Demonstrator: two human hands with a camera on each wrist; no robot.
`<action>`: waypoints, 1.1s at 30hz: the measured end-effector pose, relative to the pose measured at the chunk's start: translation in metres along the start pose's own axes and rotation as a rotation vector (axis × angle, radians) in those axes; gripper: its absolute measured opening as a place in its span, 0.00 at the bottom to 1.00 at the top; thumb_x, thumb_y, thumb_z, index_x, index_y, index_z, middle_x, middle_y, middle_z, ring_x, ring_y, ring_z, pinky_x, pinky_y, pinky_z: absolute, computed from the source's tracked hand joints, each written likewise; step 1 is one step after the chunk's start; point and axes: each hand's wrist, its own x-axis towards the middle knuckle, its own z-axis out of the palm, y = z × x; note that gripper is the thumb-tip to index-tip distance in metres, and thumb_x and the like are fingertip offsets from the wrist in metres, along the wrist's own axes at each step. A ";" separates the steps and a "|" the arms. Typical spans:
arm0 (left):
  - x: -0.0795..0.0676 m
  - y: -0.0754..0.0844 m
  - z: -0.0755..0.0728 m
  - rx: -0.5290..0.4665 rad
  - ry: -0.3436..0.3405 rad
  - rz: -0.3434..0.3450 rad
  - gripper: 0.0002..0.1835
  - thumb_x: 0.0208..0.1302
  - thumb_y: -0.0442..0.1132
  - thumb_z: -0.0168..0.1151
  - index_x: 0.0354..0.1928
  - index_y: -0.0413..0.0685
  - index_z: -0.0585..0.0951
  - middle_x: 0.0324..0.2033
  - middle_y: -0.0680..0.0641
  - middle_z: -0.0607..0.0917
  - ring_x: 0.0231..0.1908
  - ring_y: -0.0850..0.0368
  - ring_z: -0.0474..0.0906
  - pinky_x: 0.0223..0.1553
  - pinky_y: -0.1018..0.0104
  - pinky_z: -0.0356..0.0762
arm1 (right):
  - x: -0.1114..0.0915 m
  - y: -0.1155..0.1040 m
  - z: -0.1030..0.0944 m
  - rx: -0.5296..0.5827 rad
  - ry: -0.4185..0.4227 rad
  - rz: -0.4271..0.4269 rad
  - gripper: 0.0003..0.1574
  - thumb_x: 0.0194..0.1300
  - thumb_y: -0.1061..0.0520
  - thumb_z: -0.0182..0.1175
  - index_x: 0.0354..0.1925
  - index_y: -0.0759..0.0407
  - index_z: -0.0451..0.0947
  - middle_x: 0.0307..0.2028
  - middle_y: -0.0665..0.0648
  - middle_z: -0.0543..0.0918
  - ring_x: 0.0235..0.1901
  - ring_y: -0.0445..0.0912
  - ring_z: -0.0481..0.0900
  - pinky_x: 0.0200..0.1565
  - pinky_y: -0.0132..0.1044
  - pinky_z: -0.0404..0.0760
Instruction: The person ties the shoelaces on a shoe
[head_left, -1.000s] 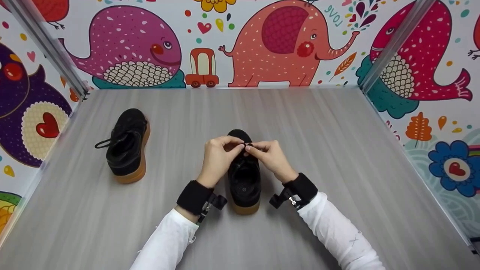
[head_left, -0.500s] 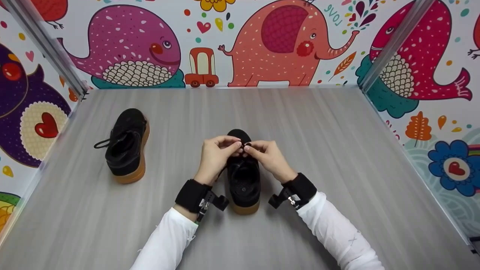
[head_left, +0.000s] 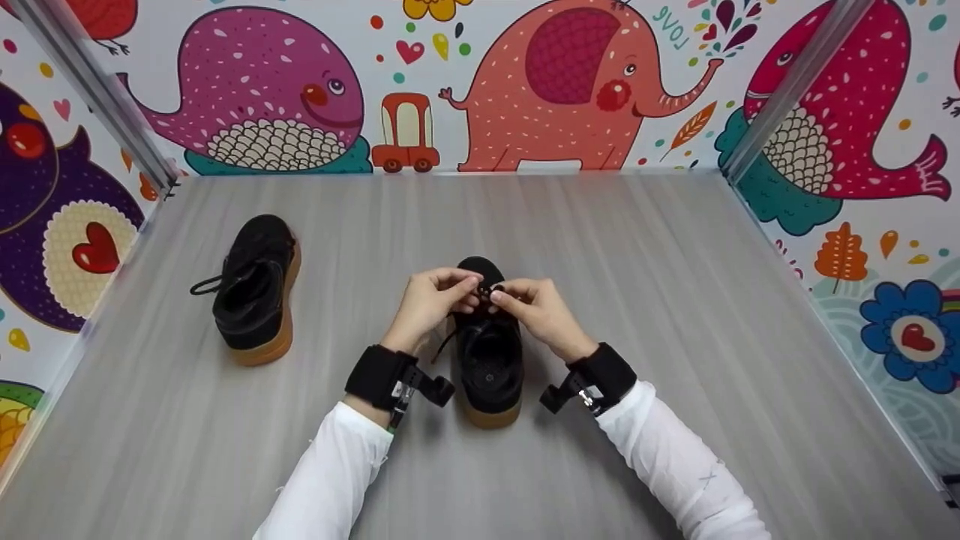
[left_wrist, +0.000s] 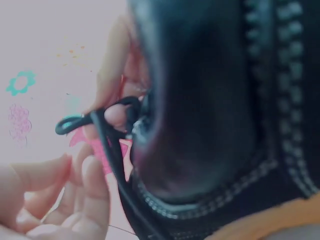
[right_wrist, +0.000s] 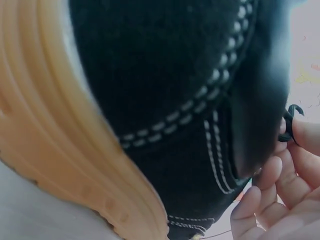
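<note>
A black lace-up shoe [head_left: 491, 397] with a tan sole stands upright in the middle of the floor, toe pointing away. Over its tongue my right hand [head_left: 547, 315] pinches the black shoelace [left_wrist: 77, 121], which forms a small loop at the fingertips. My left hand [head_left: 424, 307] is just left of the laces, fingers loosely bent. In the left wrist view, no lace shows between its thumb and fingers, and one lace end hangs down the shoe's left side. The right wrist view shows the shoe's stitched side and the loop beside the right thumb [right_wrist: 307, 134].
The matching black shoe [head_left: 251, 300] stands farther left, its lace loop sticking out to the left. Walls with cartoon animals [head_left: 555, 135] enclose the grey wood-look surface [head_left: 637, 240] at the back and sides. Both wrists wear black camera straps [head_left: 382, 379].
My left hand has drawn slightly left and away from the right fingertips, and a lace end has come into view hanging at the shoe's left side. My right hand stays nearly still, pinching the shoelace.
</note>
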 end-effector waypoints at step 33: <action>-0.011 -0.019 0.014 0.413 0.076 0.460 0.14 0.48 0.41 0.71 0.38 0.41 0.86 0.33 0.47 0.86 0.31 0.60 0.83 0.33 0.71 0.81 | 0.003 0.014 -0.006 0.063 -0.014 0.056 0.15 0.65 0.59 0.59 0.44 0.69 0.82 0.38 0.55 0.87 0.37 0.40 0.81 0.41 0.31 0.77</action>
